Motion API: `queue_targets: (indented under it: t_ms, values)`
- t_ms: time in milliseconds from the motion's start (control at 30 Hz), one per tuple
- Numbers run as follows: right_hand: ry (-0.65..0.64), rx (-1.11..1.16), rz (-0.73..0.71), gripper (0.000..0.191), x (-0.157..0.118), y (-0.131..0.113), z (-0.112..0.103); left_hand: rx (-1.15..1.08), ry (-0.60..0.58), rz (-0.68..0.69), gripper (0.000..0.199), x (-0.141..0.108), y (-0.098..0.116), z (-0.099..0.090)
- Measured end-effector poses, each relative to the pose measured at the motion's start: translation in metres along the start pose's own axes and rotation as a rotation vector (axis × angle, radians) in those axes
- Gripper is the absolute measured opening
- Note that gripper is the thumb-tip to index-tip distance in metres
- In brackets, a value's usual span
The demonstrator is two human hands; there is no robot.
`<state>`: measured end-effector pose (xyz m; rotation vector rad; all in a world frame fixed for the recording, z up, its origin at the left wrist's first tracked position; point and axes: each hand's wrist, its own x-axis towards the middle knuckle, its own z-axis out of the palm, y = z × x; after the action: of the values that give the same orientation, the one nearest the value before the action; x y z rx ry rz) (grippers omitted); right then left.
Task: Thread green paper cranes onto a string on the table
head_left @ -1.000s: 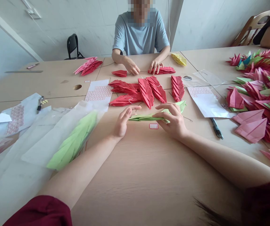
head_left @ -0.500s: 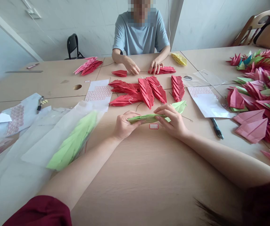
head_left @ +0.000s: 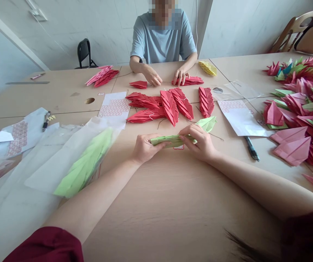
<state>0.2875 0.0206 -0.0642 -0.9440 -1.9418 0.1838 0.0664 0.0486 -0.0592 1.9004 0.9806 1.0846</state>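
Observation:
A green folded-paper bundle (head_left: 169,140) is held level between my two hands above the table. My left hand (head_left: 145,148) is closed on its left end, thumb along the near side. My right hand (head_left: 198,142) grips the right end with bent fingers. Just beyond my right hand lies another green folded piece (head_left: 207,124), with a thin cord near it. A small red-edged label (head_left: 178,147) shows partly under the bundle. Several red folded-paper bundles (head_left: 168,107) lie beyond my hands.
A person (head_left: 163,40) across the table touches red pieces. Plastic bags with green folded paper (head_left: 83,165) lie left. At right are a white sheet (head_left: 239,118), a pen (head_left: 251,148) and a pile of pink, red and green pieces (head_left: 301,109).
Both hands have lowered slightly toward me with the green bundle, which now covers part of the small label. The fingers of my right hand have bent more.

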Motion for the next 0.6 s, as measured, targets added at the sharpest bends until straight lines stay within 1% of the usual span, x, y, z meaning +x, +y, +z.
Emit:
queue_targets:
  t_ms: [100, 133, 267, 367, 500, 600]
  values:
    - [-0.027, 0.019, 0.094, 0.008, -0.002, -0.002, 0.001, 0.046, -0.05, -0.013, 0.027, 0.0, -0.001, -0.001]
    - [-0.039, 0.039, 0.124, 0.008, -0.002, -0.003, 0.001, 0.018, -0.068, -0.045, 0.028, 0.001, -0.001, 0.0]
    - [-0.074, 0.134, 0.237, 0.01, -0.003, -0.007, 0.0, -0.241, -0.143, -0.28, 0.029, 0.002, 0.003, 0.001]
    - [-0.063, 0.157, 0.287, 0.01, -0.002, -0.009, 0.0, -0.349, -0.146, -0.405, 0.034, 0.001, 0.008, 0.002]
    - [-0.042, 0.162, 0.321, 0.013, -0.002, -0.009, 0.0, -0.346, -0.149, -0.463, 0.04, 0.001, 0.01, 0.002]
    - [-0.029, 0.177, 0.358, 0.017, -0.001, -0.008, 0.002, -0.356, -0.172, -0.469, 0.046, 0.002, 0.011, 0.0]
